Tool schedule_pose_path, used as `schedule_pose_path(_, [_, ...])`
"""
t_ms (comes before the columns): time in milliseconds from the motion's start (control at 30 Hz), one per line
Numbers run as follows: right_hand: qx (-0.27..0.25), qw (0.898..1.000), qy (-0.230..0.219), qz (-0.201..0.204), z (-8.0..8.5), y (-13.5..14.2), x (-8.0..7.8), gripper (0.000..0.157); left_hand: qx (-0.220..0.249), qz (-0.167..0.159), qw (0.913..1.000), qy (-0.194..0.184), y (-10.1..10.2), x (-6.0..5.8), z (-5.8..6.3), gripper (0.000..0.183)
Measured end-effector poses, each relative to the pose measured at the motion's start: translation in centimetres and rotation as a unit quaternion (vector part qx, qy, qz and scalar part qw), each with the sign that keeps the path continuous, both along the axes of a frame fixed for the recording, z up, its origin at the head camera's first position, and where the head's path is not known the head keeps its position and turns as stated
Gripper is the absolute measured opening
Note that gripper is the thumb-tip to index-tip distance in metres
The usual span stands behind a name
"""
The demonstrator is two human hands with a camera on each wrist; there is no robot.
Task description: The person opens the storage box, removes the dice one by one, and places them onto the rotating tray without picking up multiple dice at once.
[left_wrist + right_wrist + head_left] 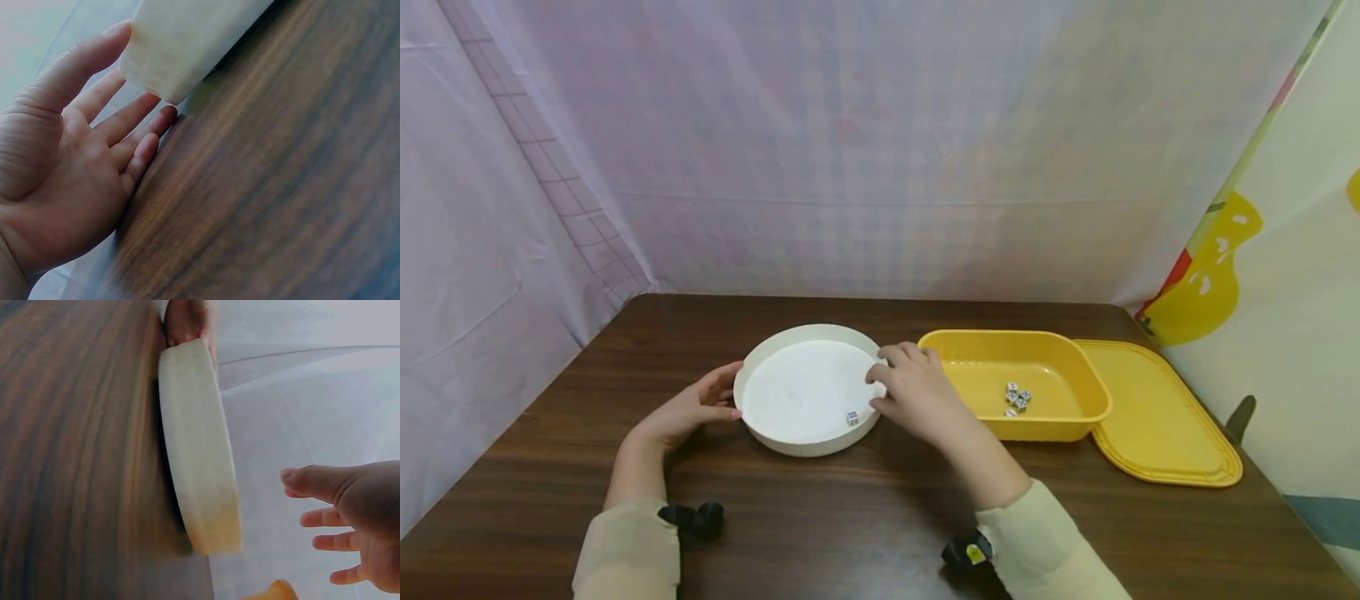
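A shallow round white tray [797, 387] lies on the table with one small white die [852, 418] inside, near its front right wall. At the tray's left side is my left hand [688, 407], thumb and fingers spread, fingertips right at the outer wall; the left wrist view shows its palm bare. My right hand [921, 396] hovers by the tray's right rim, fingers parted and holding nothing. In the right wrist view that hand [359, 519] stands apart from the tray wall [197, 444]. Part of the right rim is hidden behind it.
Right of the tray stands a yellow rectangular box [1045, 430] with several dice [1017, 398] on its floor. Its yellow lid [1172, 417] lies flat farther right, partly behind the box. The dark wooden table [820, 517] ends at a pale curtain [880, 167].
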State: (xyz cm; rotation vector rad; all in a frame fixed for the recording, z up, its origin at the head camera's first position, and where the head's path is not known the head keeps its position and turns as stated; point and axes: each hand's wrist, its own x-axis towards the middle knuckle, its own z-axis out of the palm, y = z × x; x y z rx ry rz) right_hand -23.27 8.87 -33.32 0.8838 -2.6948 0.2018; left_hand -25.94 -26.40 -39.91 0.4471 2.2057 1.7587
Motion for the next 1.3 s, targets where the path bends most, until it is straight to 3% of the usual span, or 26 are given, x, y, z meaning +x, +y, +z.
schedule_pose_path(833, [-0.064,0.995,-0.013,-0.07,2.0,5.4,-0.7,0.027,0.005,0.008,0.9999,-0.006,0.0,-0.2,-0.3,0.082])
schedule_pose_path(1300, [-0.075,0.984,-0.075,-0.142,2.1,10.5,-1.3,0.033,-0.004,0.008,1.0,-0.001,0.0,-0.2,-0.3,0.084])
